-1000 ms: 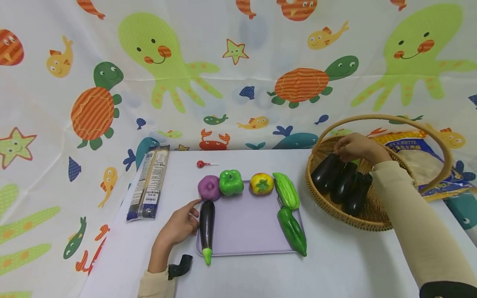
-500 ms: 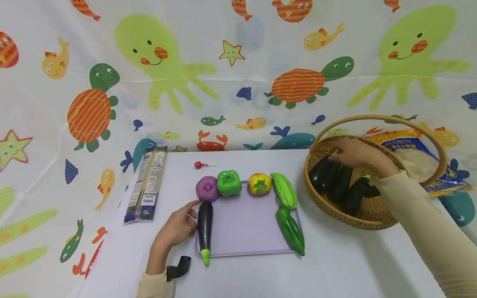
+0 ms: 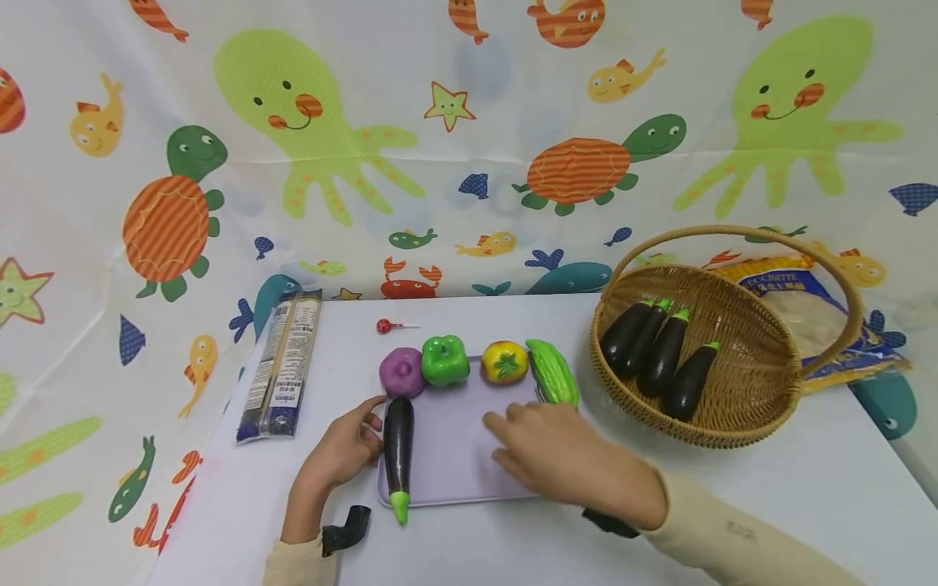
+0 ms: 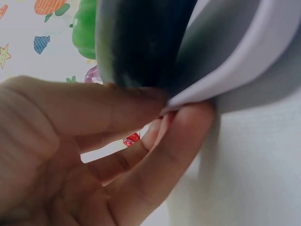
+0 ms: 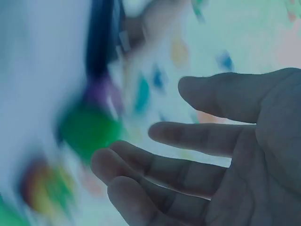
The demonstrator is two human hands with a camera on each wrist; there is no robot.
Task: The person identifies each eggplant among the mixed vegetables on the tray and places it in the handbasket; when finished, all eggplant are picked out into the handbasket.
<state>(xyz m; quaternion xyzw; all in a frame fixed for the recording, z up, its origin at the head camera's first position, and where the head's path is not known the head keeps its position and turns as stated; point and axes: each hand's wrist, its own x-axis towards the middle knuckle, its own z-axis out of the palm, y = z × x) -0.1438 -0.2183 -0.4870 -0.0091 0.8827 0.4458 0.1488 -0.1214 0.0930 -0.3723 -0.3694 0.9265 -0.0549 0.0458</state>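
My left hand (image 3: pixel 343 449) pinches the left rim of the lilac tray (image 3: pixel 454 443); in the left wrist view the thumb lies above the rim (image 4: pixel 240 59) and a finger below it. Right beside that thumb, an eggplant (image 3: pixel 398 448) lies along the tray's left edge, its green stem end toward me. Over the tray's right half is my right hand (image 3: pixel 560 452), fingers spread and holding nothing. It hides the green chili pepper and part of the bitter gourd (image 3: pixel 553 374). Several eggplants (image 3: pixel 663 358) lie in the wicker basket (image 3: pixel 758 350) on the right.
Along the tray's back edge sit a purple onion (image 3: pixel 401 372), a green bell pepper (image 3: pixel 444 360) and a yellow-orange fruit (image 3: pixel 505 362) with green leaves. A lollipop (image 3: pixel 384 325) lies behind them. Long packets (image 3: pixel 282 366) flank the left; a pasta bag (image 3: pixel 806 309) lies behind the basket.
My right hand has left the basket empty-handed and moved left over the tray. The eggplants in the basket now lie side by side, stems toward the back. My left hand keeps its place.
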